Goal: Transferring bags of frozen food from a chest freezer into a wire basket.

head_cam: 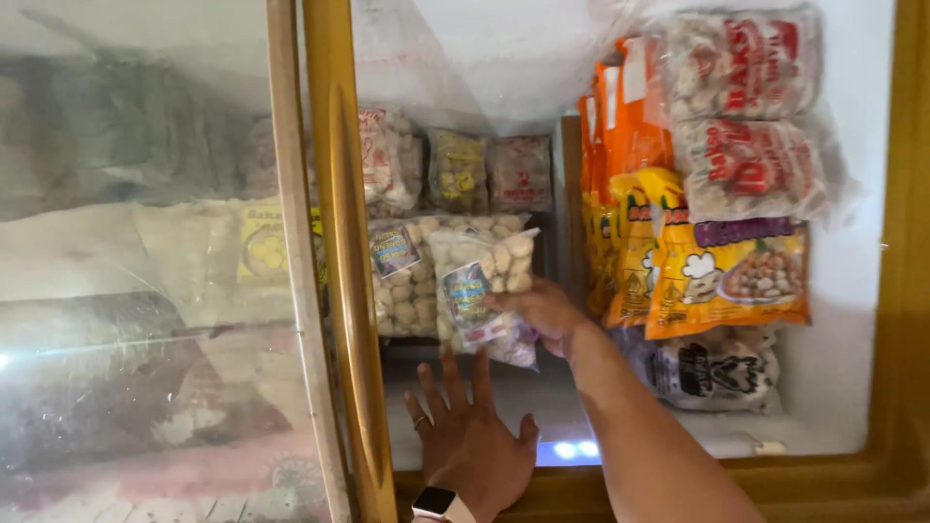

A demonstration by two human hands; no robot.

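I look down into an open chest freezer (843, 320) with white frosted walls. My right hand (549, 315) reaches in from the lower right and grips a clear bag of pale round meatballs (484, 276) by its lower edge. The bag is held over another clear meatball bag (402, 281). My left hand (470, 441), with a ring and a wristwatch, lies flat and empty, fingers spread, at the freezer's near edge beside the lid's frame.
A sliding glass lid (145, 291) with a gold frame (344, 291) covers the left half. Orange and yellow snack packs (727, 276), clear meatball packs (746, 116) and a dark bag (712, 373) fill the right side. More frozen packs (455, 169) lie at the back.
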